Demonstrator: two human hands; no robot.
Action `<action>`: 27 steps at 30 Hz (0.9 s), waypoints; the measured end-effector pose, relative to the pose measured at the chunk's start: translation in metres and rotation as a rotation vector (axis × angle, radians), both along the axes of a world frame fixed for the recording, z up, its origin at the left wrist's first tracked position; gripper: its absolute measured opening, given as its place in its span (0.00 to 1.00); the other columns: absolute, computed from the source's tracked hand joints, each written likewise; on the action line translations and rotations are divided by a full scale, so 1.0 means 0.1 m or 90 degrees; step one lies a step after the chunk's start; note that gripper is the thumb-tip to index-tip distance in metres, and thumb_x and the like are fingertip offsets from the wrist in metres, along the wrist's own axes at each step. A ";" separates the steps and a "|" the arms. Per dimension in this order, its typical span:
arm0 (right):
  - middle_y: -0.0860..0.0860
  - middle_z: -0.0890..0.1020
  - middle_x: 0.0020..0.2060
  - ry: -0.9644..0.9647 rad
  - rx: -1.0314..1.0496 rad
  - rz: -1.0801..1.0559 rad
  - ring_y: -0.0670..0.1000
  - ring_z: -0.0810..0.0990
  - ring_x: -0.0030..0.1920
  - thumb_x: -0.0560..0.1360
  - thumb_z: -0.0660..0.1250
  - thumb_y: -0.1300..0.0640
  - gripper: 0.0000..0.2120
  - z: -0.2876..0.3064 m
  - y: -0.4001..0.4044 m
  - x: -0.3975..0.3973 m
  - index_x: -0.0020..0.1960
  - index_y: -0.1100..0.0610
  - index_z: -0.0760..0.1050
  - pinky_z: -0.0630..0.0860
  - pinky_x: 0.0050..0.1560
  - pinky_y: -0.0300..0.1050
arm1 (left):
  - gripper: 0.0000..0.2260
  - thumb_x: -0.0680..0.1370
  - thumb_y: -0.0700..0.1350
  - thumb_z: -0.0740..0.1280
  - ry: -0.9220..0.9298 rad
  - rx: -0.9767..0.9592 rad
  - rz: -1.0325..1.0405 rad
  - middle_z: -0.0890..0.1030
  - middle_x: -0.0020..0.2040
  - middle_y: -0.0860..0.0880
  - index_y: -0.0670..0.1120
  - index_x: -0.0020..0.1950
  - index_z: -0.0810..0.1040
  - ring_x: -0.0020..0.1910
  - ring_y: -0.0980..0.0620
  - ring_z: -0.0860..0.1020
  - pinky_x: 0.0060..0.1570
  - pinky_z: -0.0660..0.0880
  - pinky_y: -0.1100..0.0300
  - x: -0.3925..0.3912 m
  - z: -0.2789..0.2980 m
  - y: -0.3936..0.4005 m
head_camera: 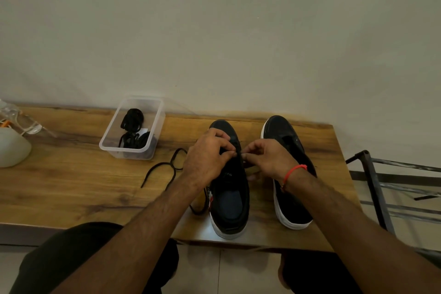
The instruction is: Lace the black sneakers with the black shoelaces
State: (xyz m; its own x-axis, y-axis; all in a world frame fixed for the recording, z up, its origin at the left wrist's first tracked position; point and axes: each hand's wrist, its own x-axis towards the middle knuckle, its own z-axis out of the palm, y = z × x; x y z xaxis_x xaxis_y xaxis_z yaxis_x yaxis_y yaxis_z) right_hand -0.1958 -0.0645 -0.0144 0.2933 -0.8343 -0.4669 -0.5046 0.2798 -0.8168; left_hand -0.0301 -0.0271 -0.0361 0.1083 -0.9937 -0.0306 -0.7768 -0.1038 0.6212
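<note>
At the far left of the wooden surface [59,186], a pale rounded object [12,148] and some clear plastic items [21,119] are seen, cut off by the frame edge. Further right, a clear plastic container [112,143] is set near the wall with its long axis running away from the viewer; bundled black shoelaces [133,117] are held inside it. Just right of the container, a loose black shoelace [164,167] is laid in curves on the surface and is led under the left forearm toward the left sneaker [230,200].

Both sneakers are stood upright side by side, long axes running away from the viewer, toes pointed at the wall and heels at the near edge. The left hand [206,157] is held over the left sneaker's eyelet area, its grip pinched together on the lace. The right hand [265,156], a red thread [292,172] worn at its wrist, is held just beside it, its grip likewise pinched on the lace. The right sneaker [290,198] is left untouched, no lace being visible on it. A dark metal rack [374,184] is seen beyond the surface's right end.
</note>
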 end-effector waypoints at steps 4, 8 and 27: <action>0.57 0.82 0.49 -0.042 0.011 -0.057 0.54 0.85 0.47 0.78 0.69 0.62 0.01 -0.01 -0.04 -0.01 0.48 0.60 0.78 0.85 0.40 0.54 | 0.07 0.75 0.54 0.75 -0.015 0.039 0.016 0.71 0.64 0.60 0.62 0.50 0.80 0.67 0.55 0.67 0.63 0.65 0.45 0.01 0.08 0.02; 0.60 0.84 0.49 -0.216 0.040 -0.227 0.57 0.86 0.48 0.82 0.62 0.61 0.05 0.00 -0.11 -0.02 0.51 0.62 0.74 0.84 0.44 0.55 | 0.15 0.75 0.51 0.76 -0.015 0.045 0.056 0.67 0.64 0.59 0.62 0.51 0.71 0.68 0.52 0.65 0.58 0.57 0.50 0.00 0.12 0.02; 0.49 0.82 0.39 0.238 -0.404 0.132 0.50 0.79 0.42 0.80 0.67 0.51 0.08 0.05 -0.27 -0.18 0.45 0.52 0.81 0.74 0.47 0.42 | 0.29 0.75 0.52 0.75 -0.039 0.126 0.054 0.61 0.73 0.54 0.63 0.72 0.67 0.71 0.48 0.63 0.64 0.61 0.46 0.08 0.18 -0.01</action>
